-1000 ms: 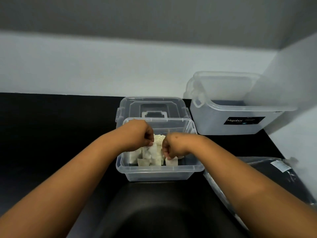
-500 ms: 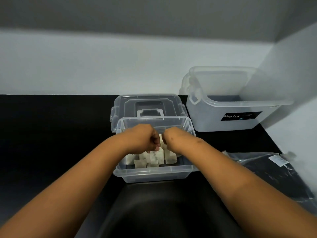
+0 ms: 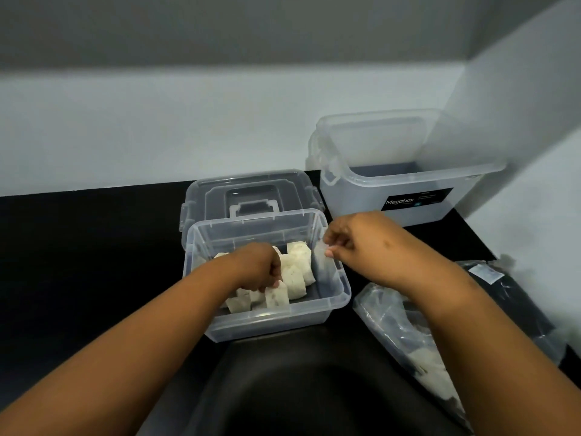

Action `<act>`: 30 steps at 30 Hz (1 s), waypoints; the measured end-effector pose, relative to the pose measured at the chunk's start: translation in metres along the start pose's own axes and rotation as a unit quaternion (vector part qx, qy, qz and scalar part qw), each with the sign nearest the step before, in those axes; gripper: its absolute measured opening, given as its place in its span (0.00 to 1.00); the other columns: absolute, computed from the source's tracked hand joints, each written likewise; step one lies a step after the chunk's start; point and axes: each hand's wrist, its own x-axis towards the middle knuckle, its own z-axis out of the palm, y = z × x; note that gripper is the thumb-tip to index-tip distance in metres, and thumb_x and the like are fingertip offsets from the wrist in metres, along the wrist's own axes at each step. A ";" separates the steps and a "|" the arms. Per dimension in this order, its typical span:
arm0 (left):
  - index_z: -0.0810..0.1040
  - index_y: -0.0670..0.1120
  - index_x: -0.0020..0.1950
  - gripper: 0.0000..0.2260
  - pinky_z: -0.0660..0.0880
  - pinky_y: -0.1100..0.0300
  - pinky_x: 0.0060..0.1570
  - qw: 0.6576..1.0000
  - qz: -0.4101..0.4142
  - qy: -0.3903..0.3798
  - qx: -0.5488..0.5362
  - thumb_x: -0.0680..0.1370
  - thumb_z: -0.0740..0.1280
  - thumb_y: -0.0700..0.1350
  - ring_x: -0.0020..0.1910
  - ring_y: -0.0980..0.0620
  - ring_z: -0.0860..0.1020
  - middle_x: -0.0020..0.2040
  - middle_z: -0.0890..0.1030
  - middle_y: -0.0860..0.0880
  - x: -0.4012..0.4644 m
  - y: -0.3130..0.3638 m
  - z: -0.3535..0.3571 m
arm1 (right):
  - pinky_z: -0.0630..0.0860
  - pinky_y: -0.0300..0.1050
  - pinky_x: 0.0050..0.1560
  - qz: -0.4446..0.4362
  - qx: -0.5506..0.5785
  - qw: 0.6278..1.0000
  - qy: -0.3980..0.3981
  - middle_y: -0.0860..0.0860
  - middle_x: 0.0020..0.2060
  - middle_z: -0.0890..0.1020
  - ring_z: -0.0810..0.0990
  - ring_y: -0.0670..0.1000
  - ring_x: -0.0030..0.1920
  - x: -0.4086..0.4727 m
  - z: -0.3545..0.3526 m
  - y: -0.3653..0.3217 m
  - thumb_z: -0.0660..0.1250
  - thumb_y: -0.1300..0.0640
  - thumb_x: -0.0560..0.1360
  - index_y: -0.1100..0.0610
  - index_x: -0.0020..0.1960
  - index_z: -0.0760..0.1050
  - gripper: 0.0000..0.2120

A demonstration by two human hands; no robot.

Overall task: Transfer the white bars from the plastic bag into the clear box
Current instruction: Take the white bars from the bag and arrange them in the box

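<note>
While your left hand sits inside the clear box, its fingers are curled down onto the white bars; whether they grip one bar or only rest on the pile cannot be told. Those bars stand packed together on the box floor, filling its left and middle portions. Your right hand is at the 3 o'clock rim of the box, thumb and fingertips pinching a small piece of clear film that hangs over the rim. At 12 o'clock from the box, touching its far wall, lies a clear lid with a handle, flat on the black counter. At 1 o'clock stands a larger translucent tub bearing a dark label, close to the corner of the wall. At 4 o'clock from the box, under your right forearm, lies the plastic bag, with pale contents showing at its near end.
</note>
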 end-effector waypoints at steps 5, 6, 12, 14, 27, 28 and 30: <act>0.81 0.46 0.49 0.03 0.78 0.62 0.38 0.999 -0.007 0.030 0.013 0.76 0.70 0.43 0.37 0.53 0.82 0.41 0.84 0.49 0.002 0.002 -0.005 | 0.77 0.39 0.49 0.047 0.017 0.998 0.024 0.46 0.44 0.83 0.80 0.44 0.44 -0.027 -0.010 0.029 0.70 0.50 0.75 0.51 0.54 0.80 0.10; 0.82 0.46 0.48 0.03 0.76 0.63 0.37 0.999 -0.007 0.035 0.016 0.76 0.70 0.43 0.36 0.55 0.80 0.41 0.84 0.49 0.002 0.003 -0.006 | 0.77 0.39 0.49 0.054 0.024 0.998 0.028 0.45 0.43 0.83 0.80 0.43 0.44 -0.032 -0.011 0.035 0.70 0.50 0.75 0.51 0.54 0.80 0.10; 0.82 0.45 0.49 0.07 0.77 0.57 0.44 0.988 0.007 0.146 0.046 0.76 0.70 0.48 0.43 0.51 0.80 0.45 0.82 0.49 -0.012 0.027 -0.022 | 0.77 0.36 0.45 0.083 0.040 0.996 0.022 0.43 0.40 0.83 0.80 0.39 0.41 -0.065 -0.021 0.078 0.72 0.49 0.73 0.49 0.49 0.81 0.07; 0.82 0.45 0.48 0.08 0.76 0.57 0.40 0.978 0.020 0.206 0.011 0.77 0.68 0.49 0.42 0.50 0.80 0.44 0.83 0.49 -0.023 0.048 -0.028 | 0.74 0.33 0.40 0.090 0.048 0.995 0.020 0.44 0.37 0.83 0.80 0.38 0.38 -0.075 -0.024 0.093 0.73 0.50 0.72 0.49 0.46 0.81 0.04; 0.68 0.50 0.70 0.34 0.66 0.54 0.67 0.926 0.342 0.102 0.120 0.68 0.71 0.63 0.64 0.52 0.67 0.65 0.71 0.51 -0.037 0.195 0.089 | 0.79 0.43 0.47 0.152 0.006 0.978 -0.141 0.45 0.35 0.83 0.82 0.44 0.39 -0.106 -0.007 0.170 0.68 0.58 0.74 0.50 0.42 0.81 0.05; 0.64 0.49 0.73 0.40 0.61 0.54 0.71 0.929 0.330 0.092 0.141 0.67 0.72 0.65 0.68 0.50 0.64 0.70 0.67 0.50 -0.033 0.197 0.103 | 0.79 0.43 0.47 0.154 0.003 0.977 -0.150 0.46 0.35 0.83 0.82 0.45 0.38 -0.106 -0.003 0.175 0.67 0.60 0.74 0.52 0.41 0.81 0.06; 0.58 0.47 0.76 0.48 0.51 0.54 0.75 0.933 0.310 0.080 0.166 0.64 0.72 0.67 0.74 0.49 0.57 0.75 0.61 0.48 -0.025 0.197 0.125 | 0.78 0.42 0.44 0.148 -0.006 0.974 -0.169 0.46 0.33 0.82 0.81 0.47 0.37 -0.104 0.004 0.182 0.66 0.62 0.73 0.54 0.40 0.81 0.07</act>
